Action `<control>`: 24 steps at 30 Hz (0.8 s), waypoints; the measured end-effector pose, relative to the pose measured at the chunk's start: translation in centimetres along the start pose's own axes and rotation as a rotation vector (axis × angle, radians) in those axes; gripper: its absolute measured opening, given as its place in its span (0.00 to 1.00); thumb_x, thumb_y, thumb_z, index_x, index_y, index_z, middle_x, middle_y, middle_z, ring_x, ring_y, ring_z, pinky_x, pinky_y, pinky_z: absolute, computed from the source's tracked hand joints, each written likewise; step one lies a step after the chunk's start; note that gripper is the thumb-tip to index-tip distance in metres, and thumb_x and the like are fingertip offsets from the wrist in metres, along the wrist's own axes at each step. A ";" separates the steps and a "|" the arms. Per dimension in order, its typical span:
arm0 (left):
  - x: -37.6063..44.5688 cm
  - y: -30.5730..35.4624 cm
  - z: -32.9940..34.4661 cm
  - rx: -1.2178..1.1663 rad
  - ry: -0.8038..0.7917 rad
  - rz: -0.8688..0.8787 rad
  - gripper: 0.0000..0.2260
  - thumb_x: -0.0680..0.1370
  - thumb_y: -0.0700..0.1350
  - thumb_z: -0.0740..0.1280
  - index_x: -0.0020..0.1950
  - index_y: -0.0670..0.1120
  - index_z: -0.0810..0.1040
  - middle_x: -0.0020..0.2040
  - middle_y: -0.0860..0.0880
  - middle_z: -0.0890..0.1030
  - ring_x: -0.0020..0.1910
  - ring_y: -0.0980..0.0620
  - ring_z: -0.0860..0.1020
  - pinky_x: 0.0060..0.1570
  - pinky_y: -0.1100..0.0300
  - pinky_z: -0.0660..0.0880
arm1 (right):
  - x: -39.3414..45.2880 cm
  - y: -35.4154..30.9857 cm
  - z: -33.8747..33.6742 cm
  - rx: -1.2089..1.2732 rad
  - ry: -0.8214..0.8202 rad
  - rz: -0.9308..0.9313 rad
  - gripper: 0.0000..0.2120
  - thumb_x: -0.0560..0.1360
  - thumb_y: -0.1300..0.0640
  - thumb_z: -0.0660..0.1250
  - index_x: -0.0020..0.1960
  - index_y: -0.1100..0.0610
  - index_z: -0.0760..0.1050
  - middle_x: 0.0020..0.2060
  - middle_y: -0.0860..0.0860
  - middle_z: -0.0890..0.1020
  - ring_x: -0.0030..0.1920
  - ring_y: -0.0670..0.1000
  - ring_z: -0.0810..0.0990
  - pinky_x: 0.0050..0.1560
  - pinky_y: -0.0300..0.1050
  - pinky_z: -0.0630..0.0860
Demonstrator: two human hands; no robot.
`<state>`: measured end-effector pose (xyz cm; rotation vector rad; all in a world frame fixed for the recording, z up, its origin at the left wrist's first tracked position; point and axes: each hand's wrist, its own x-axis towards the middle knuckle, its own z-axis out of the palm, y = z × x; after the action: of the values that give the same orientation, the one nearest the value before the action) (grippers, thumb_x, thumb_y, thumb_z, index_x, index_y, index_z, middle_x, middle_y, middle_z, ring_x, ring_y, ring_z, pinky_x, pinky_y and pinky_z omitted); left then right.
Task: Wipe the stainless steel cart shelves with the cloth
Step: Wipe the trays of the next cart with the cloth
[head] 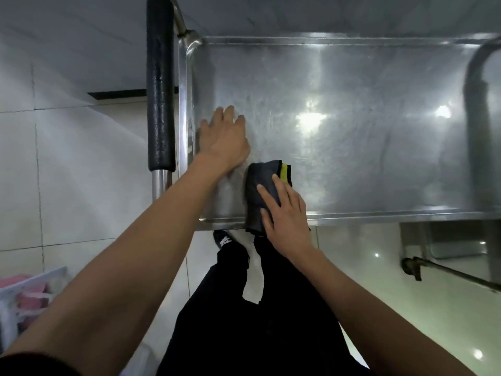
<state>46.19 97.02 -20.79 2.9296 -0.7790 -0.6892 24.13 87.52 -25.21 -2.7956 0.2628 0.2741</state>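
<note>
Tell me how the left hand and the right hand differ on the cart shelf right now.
The left hand rests bare on the steel shelf, beside the black padded handle; the right hand presses a grey cloth with a yellow stripe.
The left hand lies farther in on the shelf; the right hand sits at the near rim, where the cloth hangs over the edge.
Both lie palm down with fairly straight fingers.

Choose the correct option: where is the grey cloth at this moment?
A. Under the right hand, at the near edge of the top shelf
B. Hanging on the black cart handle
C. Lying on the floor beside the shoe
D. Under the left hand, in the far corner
A: the right hand presses the cloth flat against the shelf at its near rim, while the left hand rests bare on the steel.
</note>
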 end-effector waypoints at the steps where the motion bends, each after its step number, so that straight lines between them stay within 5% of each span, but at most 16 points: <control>1: 0.0 0.5 -0.1 -0.004 -0.008 0.025 0.23 0.80 0.45 0.58 0.75 0.42 0.66 0.78 0.42 0.61 0.76 0.40 0.59 0.71 0.34 0.59 | -0.4 0.1 -0.1 -0.018 0.000 -0.002 0.24 0.82 0.49 0.57 0.77 0.47 0.62 0.79 0.53 0.58 0.77 0.55 0.57 0.75 0.54 0.57; 12: 1.8 1.1 0.6 -0.021 0.052 0.016 0.16 0.76 0.40 0.61 0.63 0.42 0.77 0.68 0.46 0.71 0.64 0.45 0.70 0.62 0.45 0.65 | 4.8 0.9 -1.1 0.042 0.117 0.046 0.21 0.82 0.53 0.59 0.75 0.49 0.67 0.78 0.56 0.62 0.76 0.56 0.61 0.74 0.55 0.58; 24: 2.7 1.2 -0.1 -0.029 0.035 -0.039 0.18 0.74 0.40 0.62 0.63 0.46 0.79 0.65 0.50 0.74 0.64 0.47 0.71 0.59 0.46 0.65 | 28.7 4.0 -7.2 0.198 0.079 0.049 0.23 0.83 0.56 0.56 0.78 0.48 0.63 0.79 0.57 0.55 0.79 0.56 0.53 0.78 0.53 0.49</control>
<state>47.77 94.62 -21.62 2.9294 -0.7050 -0.6452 52.13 77.12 -25.91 -2.6096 0.3574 0.1406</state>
